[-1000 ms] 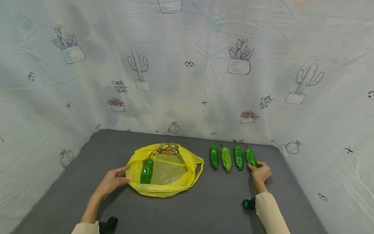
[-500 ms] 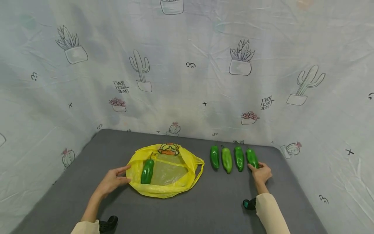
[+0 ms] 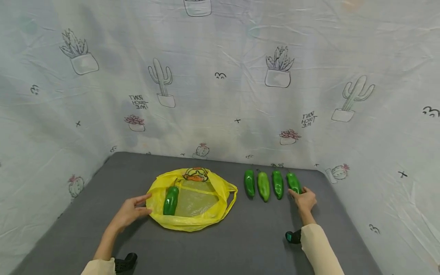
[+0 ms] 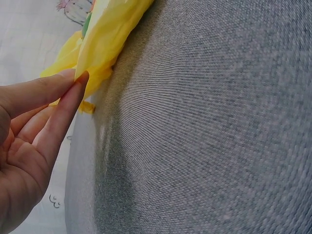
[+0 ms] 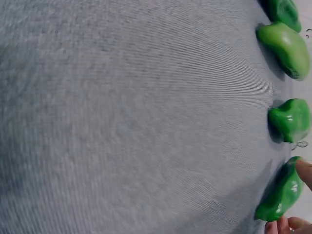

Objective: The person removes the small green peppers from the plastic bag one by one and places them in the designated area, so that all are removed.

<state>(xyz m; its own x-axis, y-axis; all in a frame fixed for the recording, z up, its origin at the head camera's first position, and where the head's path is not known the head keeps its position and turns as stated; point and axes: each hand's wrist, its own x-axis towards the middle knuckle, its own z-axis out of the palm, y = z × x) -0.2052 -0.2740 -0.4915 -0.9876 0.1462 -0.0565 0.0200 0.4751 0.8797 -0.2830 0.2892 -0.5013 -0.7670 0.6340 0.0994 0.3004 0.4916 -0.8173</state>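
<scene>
A yellow plastic bag (image 3: pixel 192 223) lies with its mouth spread on the grey table, one dark green pepper (image 3: pixel 170 201) inside it at the left. At the bag's left edge is my left hand (image 3: pixel 128 214); in the left wrist view its thumb and fingers pinch the yellow film (image 4: pixel 100 48). My right hand (image 3: pixel 304 200) grips the near end of the rightmost green pepper (image 3: pixel 293 181), thumb on one side and fingers on the other. That pepper (image 5: pixel 282 195) is tilted in the right wrist view; whether it touches the table is unclear.
Left of the gripped pepper lie three more in a row: a dark green pepper (image 3: pixel 277 185), a lighter green pepper (image 3: pixel 263 186) and another dark green pepper (image 3: pixel 249 184). A white cloth (image 3: pixel 220 95) printed with cacti hangs behind and beside the grey table (image 3: pixel 233 248).
The head view has shifted slightly. Both hands, the bag and the peppers stay in nearly the same places on the table.
</scene>
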